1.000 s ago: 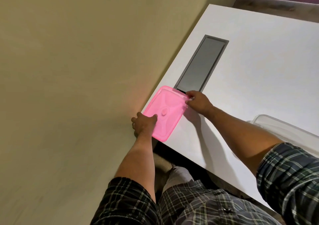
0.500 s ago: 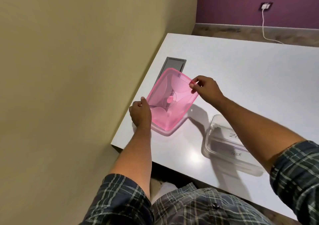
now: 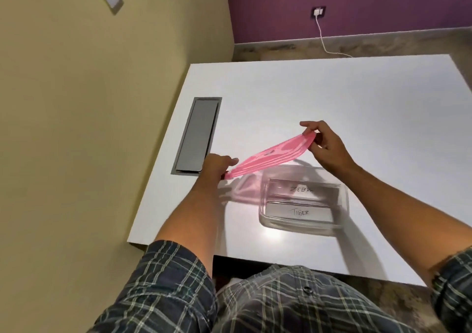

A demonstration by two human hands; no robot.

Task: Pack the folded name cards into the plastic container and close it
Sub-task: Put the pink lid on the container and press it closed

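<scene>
A clear plastic container sits on the white table near its front edge. Inside lie two folded white name cards, one reading ZEBRA and one reading TIGER. A pink translucent lid hangs in the air just above and left of the container, tilted with its right end higher. My left hand grips the lid's lower left corner. My right hand pinches its upper right corner. The lid does not touch the container.
The white table stands against a beige wall on the left. A grey cable hatch is set into the table's left side. A white cable runs from a wall socket to the floor behind the table.
Both hands have carried the pink lid from the table's left edge to the right, up over the container. The lid has turned nearly edge-on to me. My view has swung right.
</scene>
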